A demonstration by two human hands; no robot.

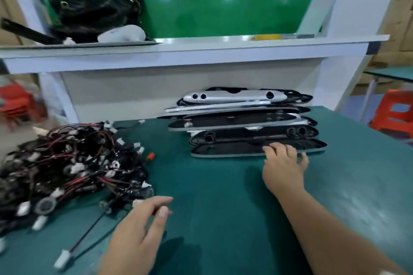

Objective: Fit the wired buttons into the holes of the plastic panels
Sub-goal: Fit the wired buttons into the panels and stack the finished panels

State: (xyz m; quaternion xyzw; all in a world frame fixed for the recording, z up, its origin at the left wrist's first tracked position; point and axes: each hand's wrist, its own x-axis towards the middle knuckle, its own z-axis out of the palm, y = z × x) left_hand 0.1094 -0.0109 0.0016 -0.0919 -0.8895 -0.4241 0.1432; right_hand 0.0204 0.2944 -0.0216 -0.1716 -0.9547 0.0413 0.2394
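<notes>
Reaching across the green surface (223,185), the right hand (283,169) spreads loose fingers (271,148) onto the nearest plastic panel (234,150); the left hand (138,232) hovers unclenched, holding nothing, beside the wired buttons (67,163).

Right hand (283,167) is stretched way out, palm down, forearm bare and running back toward the bottom right corner. Fingers (273,148) are spread a bit, and the tips land on the near edge of the lowest panel (250,148) in the stack; the hand isn't closed around anything, more like just resting there. Left hand (138,230) sits much closer to the body, well short of that panel and off to its left. It's loose and empty, thumb and fingers pointing up and to the right, slightly curled, a little motion-blurred so I can't make out much finer detail.
</notes>
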